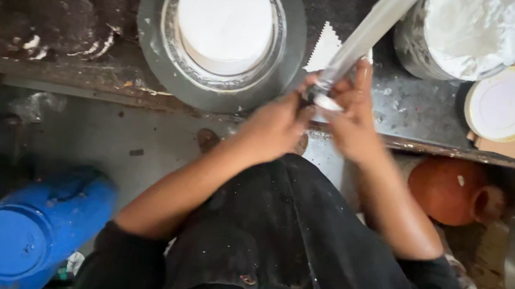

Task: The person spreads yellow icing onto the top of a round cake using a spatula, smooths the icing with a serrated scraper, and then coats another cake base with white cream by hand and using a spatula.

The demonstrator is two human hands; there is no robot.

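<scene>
Both bare forearms are reaching forward from rolled black sleeves and converging at centre. The left hand (pixel 273 126) is curling inward, fingers closing at the point where the hands meet. The right hand (pixel 353 121) is facing it, fingers wrapping closed, index finger extending upward. The fingertips of both hands are touching.

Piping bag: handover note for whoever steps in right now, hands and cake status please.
Left hand and right hand both grip the lower end of the piping bag at the counter edge; its tip is hidden by the fingers.
White cake sits on the round grey turntable, smooth-coated, no piping visible.
Toothed white scraper lies beside the turntable.
Foil-covered tub at the back right.
Piping not started.
</scene>
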